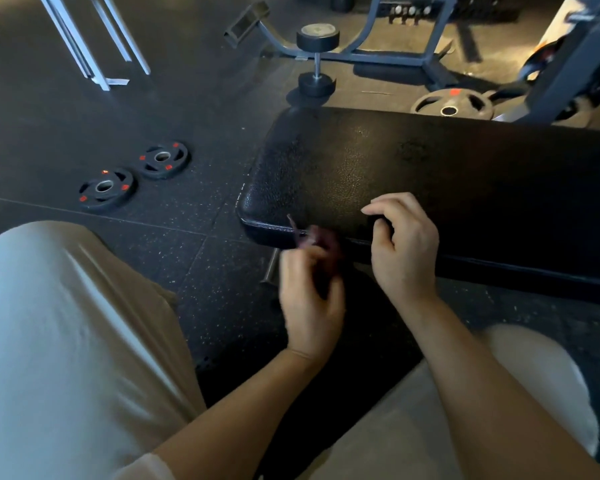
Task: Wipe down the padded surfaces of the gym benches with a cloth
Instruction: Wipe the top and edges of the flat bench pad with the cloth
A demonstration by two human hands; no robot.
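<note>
A black padded gym bench (430, 174) runs from the centre to the right edge of the view. My left hand (310, 296) is blurred, just below the pad's near edge, and grips a small dark reddish cloth (317, 235) that touches that edge near the pad's left corner. My right hand (404, 247) rests over the near edge a little to the right, fingers curled loosely on the pad with nothing in them. Most of the cloth is hidden by the motion blur and my fingers.
My knees in light trousers (66, 341) frame the bottom of the view. Two small weight plates (106, 188) lie on the rubber floor at left, a larger plate (452, 105) behind the bench, an upright dumbbell (317, 57) beyond it, and machine frames (94, 39) at the back.
</note>
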